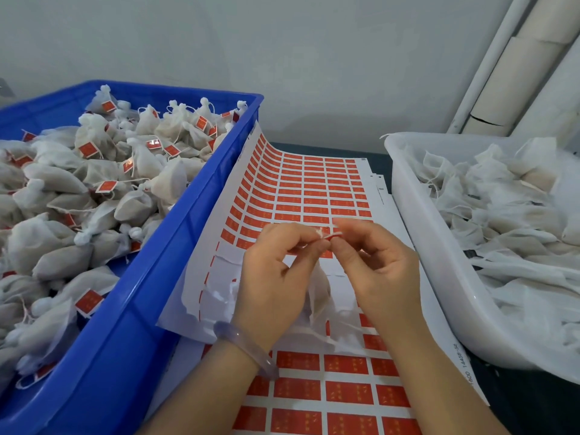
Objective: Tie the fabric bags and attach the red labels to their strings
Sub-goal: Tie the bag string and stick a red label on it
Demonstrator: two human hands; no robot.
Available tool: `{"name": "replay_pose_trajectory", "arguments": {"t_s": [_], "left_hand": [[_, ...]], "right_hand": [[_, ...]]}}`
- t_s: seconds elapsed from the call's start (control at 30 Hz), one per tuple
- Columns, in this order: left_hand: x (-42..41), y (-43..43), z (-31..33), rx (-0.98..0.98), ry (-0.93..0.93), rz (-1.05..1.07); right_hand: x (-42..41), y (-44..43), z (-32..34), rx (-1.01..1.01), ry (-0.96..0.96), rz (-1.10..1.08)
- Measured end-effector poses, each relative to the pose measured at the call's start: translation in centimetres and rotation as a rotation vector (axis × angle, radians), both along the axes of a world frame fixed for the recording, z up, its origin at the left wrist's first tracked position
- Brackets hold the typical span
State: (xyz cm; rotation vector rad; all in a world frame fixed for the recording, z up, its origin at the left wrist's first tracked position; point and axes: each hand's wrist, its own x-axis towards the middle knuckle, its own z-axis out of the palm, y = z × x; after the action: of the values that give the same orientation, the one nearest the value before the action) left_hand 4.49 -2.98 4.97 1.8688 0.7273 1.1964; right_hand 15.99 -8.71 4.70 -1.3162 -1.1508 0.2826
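Observation:
My left hand (276, 277) and my right hand (373, 265) meet fingertip to fingertip above the label sheets. Between the fingertips sits a small red label (329, 235) folded around a white string end. A white fabric bag (320, 290) hangs below, between my palms, partly hidden by them. Under my hands lies a sheet of red labels (307, 189), its near-left part peeled to bare white backing. A second sheet of red labels (329, 387) lies closer to me.
A blue crate (175, 233) on the left holds several tied white bags with red labels. A white tub (439, 262) on the right holds several loose untied bags. Pale tubes (514, 76) lean against the wall at the back right.

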Motion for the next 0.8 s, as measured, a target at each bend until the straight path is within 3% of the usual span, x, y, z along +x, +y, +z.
{"name": "replay_pose_trajectory", "arguments": {"t_s": [0.23,0.33,0.47,0.67,0.8], "left_hand": [[-0.3,0.3,0.0,0.283,0.098,0.106],[-0.6,0.2,0.5,0.123,0.035,0.072],[-0.9,0.2,1.0,-0.155,-0.112,-0.022],[-1.7,0.7,1.7,-0.111,-0.177,-0.069],[-1.9,1.0,1.6,-0.196,-0.373,0.001]], "right_hand": [[-0.3,-0.1,0.0,0.034,-0.036,0.056],[-0.2,0.1,0.0,-0.049,0.097,0.183],[-0.7,0.5,-0.7,-0.199,-0.102,0.141],[-0.2,0.6,-1.1,-0.173,-0.115,0.053],[0.4,0.6,-1.2,-0.164,-0.02,-0.03]]}}
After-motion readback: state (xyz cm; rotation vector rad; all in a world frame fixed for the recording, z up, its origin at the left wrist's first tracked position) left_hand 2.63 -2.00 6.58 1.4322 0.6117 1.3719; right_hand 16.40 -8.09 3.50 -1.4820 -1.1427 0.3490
